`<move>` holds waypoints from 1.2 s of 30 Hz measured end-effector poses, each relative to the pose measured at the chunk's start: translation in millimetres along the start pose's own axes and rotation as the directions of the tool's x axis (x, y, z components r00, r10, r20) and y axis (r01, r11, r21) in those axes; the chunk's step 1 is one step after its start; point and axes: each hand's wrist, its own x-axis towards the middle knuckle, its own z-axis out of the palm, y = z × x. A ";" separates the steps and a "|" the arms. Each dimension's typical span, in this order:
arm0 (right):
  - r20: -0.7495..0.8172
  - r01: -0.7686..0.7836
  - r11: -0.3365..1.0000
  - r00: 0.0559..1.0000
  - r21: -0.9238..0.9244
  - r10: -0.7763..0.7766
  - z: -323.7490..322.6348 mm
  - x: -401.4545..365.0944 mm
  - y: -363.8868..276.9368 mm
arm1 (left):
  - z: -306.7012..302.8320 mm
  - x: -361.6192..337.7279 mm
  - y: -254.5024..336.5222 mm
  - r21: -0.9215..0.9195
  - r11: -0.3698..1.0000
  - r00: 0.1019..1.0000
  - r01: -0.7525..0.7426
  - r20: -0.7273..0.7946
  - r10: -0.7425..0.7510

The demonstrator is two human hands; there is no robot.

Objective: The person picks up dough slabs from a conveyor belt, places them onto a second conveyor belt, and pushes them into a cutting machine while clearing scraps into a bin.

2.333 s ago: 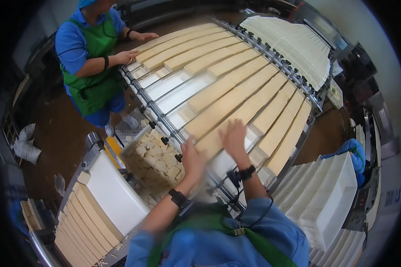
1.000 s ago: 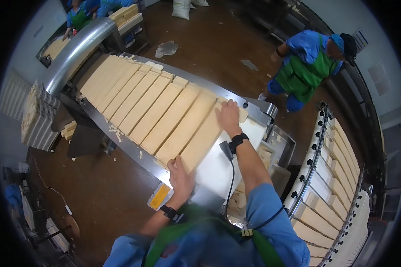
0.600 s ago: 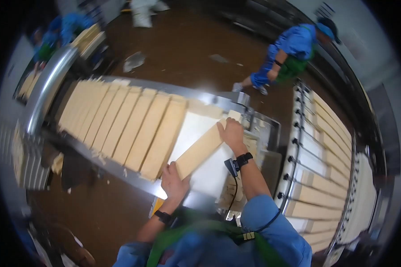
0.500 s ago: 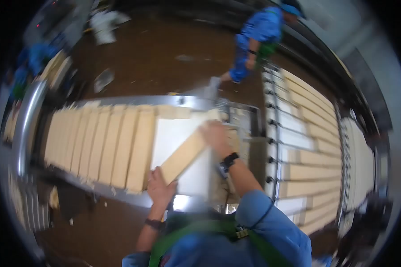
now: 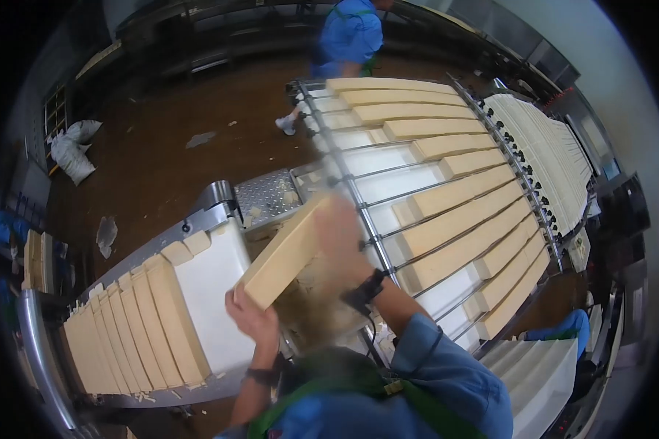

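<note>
A long pale yellow block [image 5: 285,252] is tilted between my two hands, above the gap between two conveyors. My left hand [image 5: 252,318] grips its lower end, fingers wrapped round the edge. Blurred by motion, my right hand [image 5: 338,238] is at the upper end; its fingers cannot be made out. Left of the block, similar blocks [image 5: 135,325] stand side by side on a white belt [image 5: 209,293]. To the right, more blocks [image 5: 454,219] lie in lanes between thin metal rods on a wider white conveyor [image 5: 384,170].
A metal roller [image 5: 40,351] is at the far left. Beyond the belts, a person in blue [image 5: 351,33] walks on the brown floor. White bags [image 5: 73,150] lie at the upper left. A textured metal plate [image 5: 267,196] with scraps sits beside the gap. Another person's blue sleeve [image 5: 567,329] shows at right.
The view has turned right, towards the laned conveyor. The block in my hands has gone from above the white belt to above the gap. The walking person now appears farther left and higher.
</note>
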 end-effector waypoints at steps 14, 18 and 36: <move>0.295 -0.496 0.732 0.693 -0.467 0.658 -79.6 125.8 283.7 | 179.6 132.6 237.7 0.062 0.887 0.755 -0.458 0.554 0.352; 0.139 -0.295 0.699 0.859 -0.651 0.492 -91.6 121.8 279.6 | 210.8 125.0 263.8 -0.105 0.864 0.617 -0.492 0.659 0.431; 0.230 -0.100 0.994 0.967 -0.055 0.110 -177.1 40.3 105.1 | 272.5 92.1 226.3 -0.213 0.977 0.894 0.012 0.440 0.085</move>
